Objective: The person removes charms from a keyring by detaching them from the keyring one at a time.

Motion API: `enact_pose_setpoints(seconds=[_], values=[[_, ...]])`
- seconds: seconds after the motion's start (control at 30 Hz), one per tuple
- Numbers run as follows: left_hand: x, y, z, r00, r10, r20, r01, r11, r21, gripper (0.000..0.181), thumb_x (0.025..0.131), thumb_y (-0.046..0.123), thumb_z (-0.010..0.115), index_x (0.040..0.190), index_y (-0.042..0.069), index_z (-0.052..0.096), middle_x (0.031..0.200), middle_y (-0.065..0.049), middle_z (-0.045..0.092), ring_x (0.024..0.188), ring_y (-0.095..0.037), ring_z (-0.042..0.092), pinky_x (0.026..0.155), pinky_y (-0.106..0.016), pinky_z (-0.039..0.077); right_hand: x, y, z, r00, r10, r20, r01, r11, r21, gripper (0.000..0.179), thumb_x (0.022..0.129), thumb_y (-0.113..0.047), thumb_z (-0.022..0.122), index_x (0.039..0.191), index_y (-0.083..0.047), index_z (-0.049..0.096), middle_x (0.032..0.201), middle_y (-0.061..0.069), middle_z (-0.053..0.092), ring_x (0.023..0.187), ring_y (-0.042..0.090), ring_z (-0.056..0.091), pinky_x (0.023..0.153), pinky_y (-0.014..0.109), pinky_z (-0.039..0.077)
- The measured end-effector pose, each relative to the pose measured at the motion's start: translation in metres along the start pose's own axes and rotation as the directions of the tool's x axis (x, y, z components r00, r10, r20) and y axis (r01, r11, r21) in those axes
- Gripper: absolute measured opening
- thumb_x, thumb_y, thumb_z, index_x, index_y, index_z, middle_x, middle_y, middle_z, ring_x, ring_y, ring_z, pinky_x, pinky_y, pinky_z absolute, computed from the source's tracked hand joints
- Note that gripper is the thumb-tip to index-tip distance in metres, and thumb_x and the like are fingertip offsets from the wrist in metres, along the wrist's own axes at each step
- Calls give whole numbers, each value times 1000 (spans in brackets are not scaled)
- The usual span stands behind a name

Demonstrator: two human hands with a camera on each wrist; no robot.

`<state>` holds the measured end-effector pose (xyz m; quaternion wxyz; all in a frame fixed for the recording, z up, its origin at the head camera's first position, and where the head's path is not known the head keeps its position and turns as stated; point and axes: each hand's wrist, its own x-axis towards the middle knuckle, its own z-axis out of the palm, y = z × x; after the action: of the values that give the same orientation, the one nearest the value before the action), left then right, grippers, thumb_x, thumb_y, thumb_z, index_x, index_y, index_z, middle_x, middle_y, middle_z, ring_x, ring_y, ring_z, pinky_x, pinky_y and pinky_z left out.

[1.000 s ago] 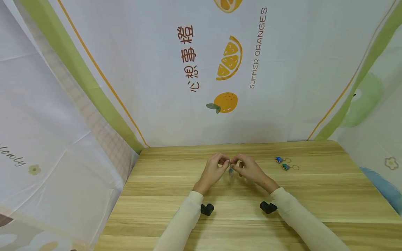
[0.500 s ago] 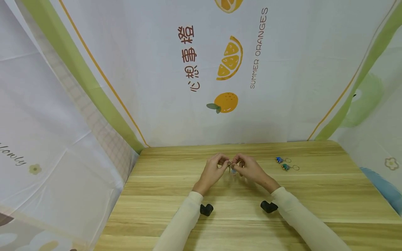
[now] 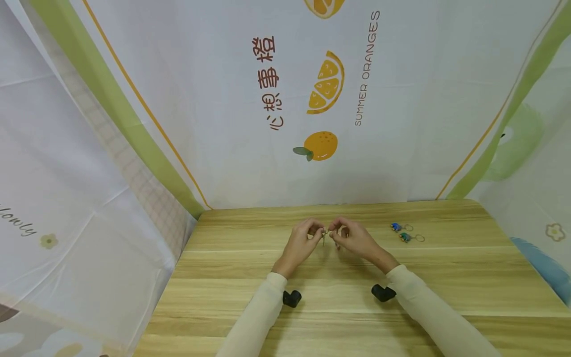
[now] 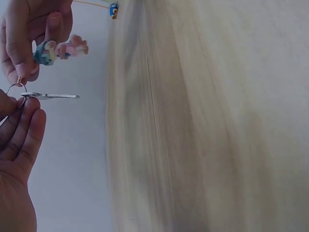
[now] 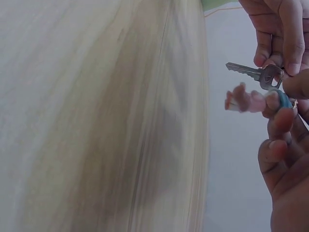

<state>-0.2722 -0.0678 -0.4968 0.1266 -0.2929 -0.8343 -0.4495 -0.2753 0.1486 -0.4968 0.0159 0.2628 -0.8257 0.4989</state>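
Observation:
In the head view my left hand (image 3: 300, 246) and right hand (image 3: 355, 241) meet over the table, fingertips close together. A silver key (image 4: 55, 96) hangs on a thin split ring (image 4: 16, 85); my left thumb and fingers pinch the key's head and the ring beside it. My right fingers pinch the ring's other side, by a small connector. From there dangles a little figurine (image 5: 250, 100) in pink and teal, part of a keychain. In the right wrist view the key (image 5: 248, 71) points away from the fingers, just above the figurine. Fingertips hide part of the ring.
Two more keychains, one blue (image 3: 396, 227) and one green (image 3: 405, 237), lie with their rings on the wooden table (image 3: 250, 292), right of my hands. Printed cloth (image 3: 388, 168) hangs along the back and sides. Black wrist mounts (image 3: 292, 298) jut from both sleeves.
The key, hidden at first, now shows under my left fingertips. The figurine has swung rightward, under my right hand. My hands have drawn slightly apart. The keychains on the table stay put.

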Motion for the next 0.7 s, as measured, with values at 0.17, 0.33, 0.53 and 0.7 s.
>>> enact_pose_setpoints(seconds=[0.17,0.33,0.53,0.7], values=[[0,0,-1,1000,13,1,-13,1000,12,13,107,7,64,116,0,70,101,-9,75,89,-18,73,84,-28,63,1,0,-1,997,-62,-41,60,997,-52,5,104,-11,70,109,-9,72,97,6,72,60,25,63,50,24,45],[1,1,-1,999,35,0,-35,999,30,9,107,6,64,113,3,70,100,-8,74,87,-16,72,82,-25,62,1,-1,0,994,-102,-50,99,993,-60,6,104,-8,69,108,-9,73,97,6,73,60,19,62,51,24,46],[1,1,0,999,37,19,-38,999,38,5,106,3,63,108,5,67,99,-8,72,87,-16,71,81,-24,61,0,-1,0,990,-127,-57,123,990,-61,7,103,-7,69,108,-10,73,96,5,72,58,13,58,50,25,46],[1,1,1,999,26,21,-27,998,55,5,104,2,65,108,4,64,102,-9,68,88,-17,69,80,-27,62,0,0,2,992,-124,-37,122,992,-35,9,104,-5,67,108,-11,72,94,10,73,60,33,63,48,26,46]])
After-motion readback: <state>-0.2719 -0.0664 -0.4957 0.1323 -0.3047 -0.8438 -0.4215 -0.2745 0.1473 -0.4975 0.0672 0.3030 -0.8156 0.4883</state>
